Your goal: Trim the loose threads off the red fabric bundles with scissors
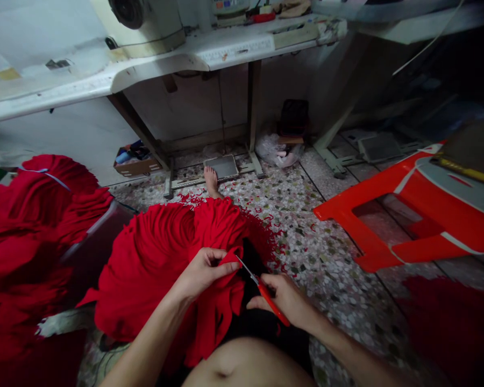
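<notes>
Two hands (pixel 242 285), red cloth (pixel 228 262), orange-handled scissors (pixel 264 290)

Beyond the left hand (pixel 204 271) stood the table (pixel 145 67), a sewing machine (pixel 157 27) on it. The fabric heap (pixel 145 258) lay left of that hand; right of the right hand (pixel 284 298), a stool (pixel 427 215).

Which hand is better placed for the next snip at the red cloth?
Right, most likely: the right hand holds the scissors, their tips at the red cloth, while the left hand pinches it.
</notes>
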The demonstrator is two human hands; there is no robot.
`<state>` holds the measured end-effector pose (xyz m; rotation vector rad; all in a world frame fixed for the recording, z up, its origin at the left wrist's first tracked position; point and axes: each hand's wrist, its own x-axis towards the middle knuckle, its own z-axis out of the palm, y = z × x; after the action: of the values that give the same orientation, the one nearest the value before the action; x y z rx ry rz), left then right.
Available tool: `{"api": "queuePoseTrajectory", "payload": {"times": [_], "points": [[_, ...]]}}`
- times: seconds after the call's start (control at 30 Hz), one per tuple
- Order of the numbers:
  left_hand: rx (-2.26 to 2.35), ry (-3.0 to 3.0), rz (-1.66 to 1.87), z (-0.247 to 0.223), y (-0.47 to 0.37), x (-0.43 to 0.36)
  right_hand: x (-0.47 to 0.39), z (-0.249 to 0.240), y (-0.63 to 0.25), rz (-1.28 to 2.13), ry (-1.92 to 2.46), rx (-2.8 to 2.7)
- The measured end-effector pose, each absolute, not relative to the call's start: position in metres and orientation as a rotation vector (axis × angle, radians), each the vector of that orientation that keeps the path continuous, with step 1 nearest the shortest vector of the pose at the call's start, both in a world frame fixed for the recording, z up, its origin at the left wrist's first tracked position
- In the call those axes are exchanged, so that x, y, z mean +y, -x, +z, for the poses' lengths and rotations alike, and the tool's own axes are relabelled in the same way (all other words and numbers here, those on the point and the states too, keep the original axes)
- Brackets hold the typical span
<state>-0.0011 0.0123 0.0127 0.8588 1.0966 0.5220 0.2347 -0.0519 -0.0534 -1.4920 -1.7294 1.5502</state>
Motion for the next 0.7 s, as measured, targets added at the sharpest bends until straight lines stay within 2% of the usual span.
{"api": "queuePoseTrajectory", "payload": {"times": [0.4, 0.7], "points": [[0.999, -1.167, 0.395, 0.008, -0.001, 0.012, -0.052, -0.045, -0.242, 1.511, 1.281, -1.936], [0.915, -1.337, 0.329, 0.025, -0.002, 0.012, -0.062, -0.056, -0.237, 1.658, 1.384, -1.59]]}}
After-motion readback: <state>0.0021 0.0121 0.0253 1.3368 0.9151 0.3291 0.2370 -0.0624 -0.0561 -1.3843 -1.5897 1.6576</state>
